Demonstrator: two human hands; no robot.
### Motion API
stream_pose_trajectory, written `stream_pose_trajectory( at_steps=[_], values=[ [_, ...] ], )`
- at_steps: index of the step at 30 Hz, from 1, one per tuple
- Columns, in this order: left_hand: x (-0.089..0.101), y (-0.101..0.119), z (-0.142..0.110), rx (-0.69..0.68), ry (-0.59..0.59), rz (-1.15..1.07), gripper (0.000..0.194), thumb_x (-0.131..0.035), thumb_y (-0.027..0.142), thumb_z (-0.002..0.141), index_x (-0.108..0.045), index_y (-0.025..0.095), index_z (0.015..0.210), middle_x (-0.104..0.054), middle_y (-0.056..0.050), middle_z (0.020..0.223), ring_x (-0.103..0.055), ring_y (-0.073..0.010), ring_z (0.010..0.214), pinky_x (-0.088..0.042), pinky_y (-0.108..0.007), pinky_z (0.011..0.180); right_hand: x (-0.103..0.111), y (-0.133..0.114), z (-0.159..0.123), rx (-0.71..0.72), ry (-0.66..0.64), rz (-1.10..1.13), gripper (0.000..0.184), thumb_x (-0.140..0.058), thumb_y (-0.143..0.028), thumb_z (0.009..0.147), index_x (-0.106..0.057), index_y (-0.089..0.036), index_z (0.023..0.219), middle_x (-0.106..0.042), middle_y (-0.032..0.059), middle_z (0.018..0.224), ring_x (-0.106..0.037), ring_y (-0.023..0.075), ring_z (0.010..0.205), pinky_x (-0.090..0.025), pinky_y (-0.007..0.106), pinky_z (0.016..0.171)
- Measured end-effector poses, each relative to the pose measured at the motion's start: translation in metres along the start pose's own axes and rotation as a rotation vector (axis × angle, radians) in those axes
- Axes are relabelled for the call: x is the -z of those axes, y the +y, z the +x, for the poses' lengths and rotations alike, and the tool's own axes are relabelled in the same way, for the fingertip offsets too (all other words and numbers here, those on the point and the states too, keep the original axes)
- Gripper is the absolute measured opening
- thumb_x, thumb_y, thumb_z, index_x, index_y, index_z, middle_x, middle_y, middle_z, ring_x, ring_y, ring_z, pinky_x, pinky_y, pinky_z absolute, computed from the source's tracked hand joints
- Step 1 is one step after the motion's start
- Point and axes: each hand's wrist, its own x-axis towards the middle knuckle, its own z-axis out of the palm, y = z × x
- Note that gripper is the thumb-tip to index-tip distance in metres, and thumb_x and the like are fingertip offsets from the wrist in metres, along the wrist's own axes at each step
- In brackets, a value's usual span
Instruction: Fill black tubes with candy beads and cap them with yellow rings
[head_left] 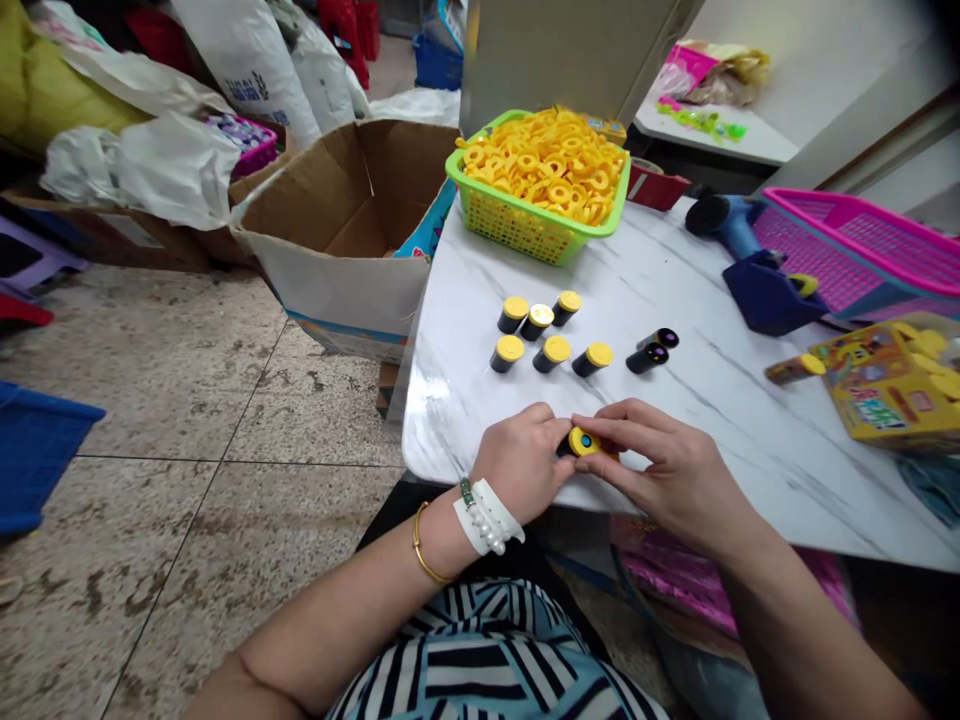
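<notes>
Near the table's front edge, my left hand (525, 455) is closed round a small black tube (564, 446). A yellow ring-shaped cap (583, 441) with a dark, bluish centre sits at the tube's top. My right hand (660, 460) pinches that cap from the right between thumb and fingers. Beyond my hands stand several black tubes with yellow caps (555, 350), in two loose rows. To their right, two black tubes without yellow caps (648, 357) lean or lie close together, showing dark shiny ends.
A green basket (551, 240) heaped with yellow rings stands at the table's back left. At right are a blue tape dispenser (772, 290), a pink basket (862, 235), a yellow printed box (877, 400) and another yellow-capped tube (793, 369). An open carton (337, 290) adjoins the table's left side.
</notes>
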Motion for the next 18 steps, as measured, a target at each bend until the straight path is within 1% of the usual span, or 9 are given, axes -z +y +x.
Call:
stream_pose_trajectory(
  at_steps=[2, 3, 5, 6, 8, 10, 12, 16, 18],
  values=[
    [0.009, -0.001, 0.002, -0.016, -0.069, -0.072, 0.013, -0.063, 0.025, 0.083, -0.069, 0.018, 0.092, -0.060, 0.000, 0.077, -0.058, -0.0144, 0.072, -0.045, -0.025, 0.066, 0.002, -0.001, 0.003, -0.001, -0.040, -0.007, 0.027, -0.064, -0.028, 0.087, -0.069, -0.028, 0.113, -0.066, 0.0052, 0.099, -0.065, 0.0159, 0.078, -0.056, 0.027, 0.063],
    [0.013, -0.001, 0.004, -0.014, -0.135, -0.147, 0.014, -0.062, 0.024, 0.083, -0.069, 0.018, 0.092, -0.060, 0.001, 0.073, -0.057, -0.0134, 0.068, -0.044, -0.024, 0.064, 0.003, -0.001, 0.004, -0.003, -0.061, -0.004, 0.026, -0.064, -0.028, 0.087, -0.069, -0.028, 0.113, -0.067, 0.0051, 0.099, -0.065, 0.0162, 0.079, -0.056, 0.027, 0.064],
    [0.021, -0.002, 0.009, 0.049, -0.294, -0.351, 0.020, -0.054, 0.030, 0.088, -0.070, 0.017, 0.091, -0.060, 0.002, 0.066, -0.055, -0.0106, 0.057, -0.042, -0.022, 0.056, 0.005, 0.001, 0.005, -0.011, -0.099, 0.007, 0.025, -0.063, -0.029, 0.088, -0.068, -0.027, 0.112, -0.067, 0.0050, 0.098, -0.065, 0.0163, 0.079, -0.055, 0.028, 0.067],
    [0.022, -0.002, 0.012, 0.108, -0.345, -0.442, 0.027, -0.049, 0.035, 0.090, -0.069, 0.017, 0.089, -0.060, 0.003, 0.064, -0.053, -0.0092, 0.051, -0.040, -0.020, 0.051, 0.005, 0.002, 0.005, -0.016, -0.112, 0.011, 0.024, -0.063, -0.029, 0.088, -0.068, -0.027, 0.112, -0.066, 0.0048, 0.098, -0.064, 0.0161, 0.078, -0.055, 0.029, 0.068],
    [0.022, -0.002, 0.018, 0.222, -0.344, -0.517, 0.035, -0.046, 0.042, 0.091, -0.067, 0.015, 0.084, -0.060, 0.002, 0.062, -0.049, -0.0078, 0.045, -0.037, -0.019, 0.045, 0.005, 0.005, 0.004, -0.030, -0.125, 0.013, 0.024, -0.063, -0.029, 0.088, -0.067, -0.028, 0.112, -0.066, 0.0045, 0.098, -0.063, 0.0158, 0.078, -0.054, 0.029, 0.069],
    [0.018, -0.002, 0.022, 0.270, -0.288, -0.489, 0.032, -0.050, 0.042, 0.089, -0.065, 0.015, 0.079, -0.058, 0.002, 0.058, -0.049, -0.0079, 0.045, -0.035, -0.018, 0.044, 0.004, 0.006, 0.002, -0.041, -0.119, 0.011, 0.025, -0.064, -0.029, 0.088, -0.067, -0.028, 0.113, -0.065, 0.0045, 0.098, -0.063, 0.0159, 0.078, -0.054, 0.029, 0.070],
    [0.015, -0.002, 0.024, 0.269, -0.277, -0.467, 0.030, -0.051, 0.041, 0.089, -0.064, 0.016, 0.079, -0.057, 0.003, 0.056, -0.050, -0.0085, 0.046, -0.036, -0.018, 0.045, 0.003, 0.006, 0.000, -0.051, -0.106, 0.013, 0.026, -0.064, -0.029, 0.088, -0.066, -0.027, 0.114, -0.064, 0.0045, 0.096, -0.062, 0.0160, 0.079, -0.053, 0.029, 0.070],
    [0.014, -0.003, 0.017, 0.262, -0.314, -0.536, 0.033, -0.044, 0.042, 0.093, -0.064, 0.017, 0.087, -0.058, 0.004, 0.060, -0.052, -0.0083, 0.044, -0.040, -0.019, 0.046, -0.001, 0.002, -0.002, -0.048, -0.087, 0.044, 0.030, -0.063, -0.025, 0.089, -0.064, -0.024, 0.119, -0.061, 0.0040, 0.091, -0.060, 0.0148, 0.077, -0.051, 0.027, 0.069],
    [0.014, -0.003, 0.012, 0.222, -0.264, -0.550, 0.031, -0.045, 0.041, 0.093, -0.065, 0.018, 0.096, -0.057, 0.004, 0.062, -0.053, -0.0084, 0.046, -0.042, -0.019, 0.049, -0.003, 0.002, -0.002, -0.053, -0.075, 0.049, 0.033, -0.062, -0.025, 0.090, -0.063, -0.023, 0.123, -0.059, 0.0037, 0.088, -0.059, 0.0143, 0.075, -0.050, 0.027, 0.068]
  ],
)
